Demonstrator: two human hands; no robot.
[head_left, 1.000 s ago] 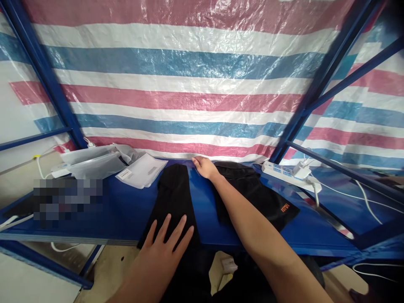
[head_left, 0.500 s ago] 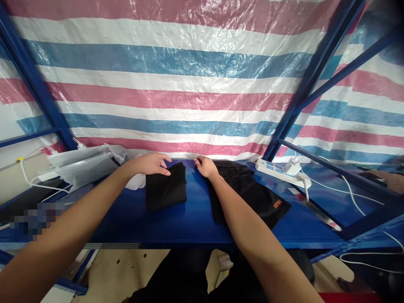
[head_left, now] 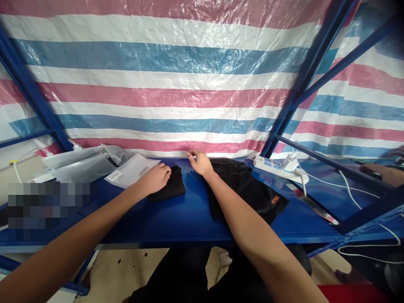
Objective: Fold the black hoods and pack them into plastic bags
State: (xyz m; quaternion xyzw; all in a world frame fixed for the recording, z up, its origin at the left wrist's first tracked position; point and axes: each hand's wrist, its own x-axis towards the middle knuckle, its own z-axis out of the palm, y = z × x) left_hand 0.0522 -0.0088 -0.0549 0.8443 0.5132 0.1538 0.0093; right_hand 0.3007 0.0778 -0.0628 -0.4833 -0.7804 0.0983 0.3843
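Note:
A black garment lies on the blue shelf [head_left: 176,219]. Its left part is folded into a small black bundle [head_left: 172,189]; its right part [head_left: 249,191], with an orange logo, lies spread out. My left hand [head_left: 154,179] rests on the bundle with the fingers curled over it, gripping the cloth. My right hand [head_left: 198,162] sits at the back of the shelf, at the top edge of the spread part, fingers bent and pinching the fabric edge.
Clear plastic bags [head_left: 82,164] and a white packet with a label [head_left: 131,170] lie at the back left. A white power strip [head_left: 277,166] with cables sits at the back right. A striped tarp [head_left: 176,84] hangs behind. Blue frame posts stand on both sides.
My left hand folded the left part of the garment up toward the back, then pressed down on the small bundle. My right hand stayed at the back edge.

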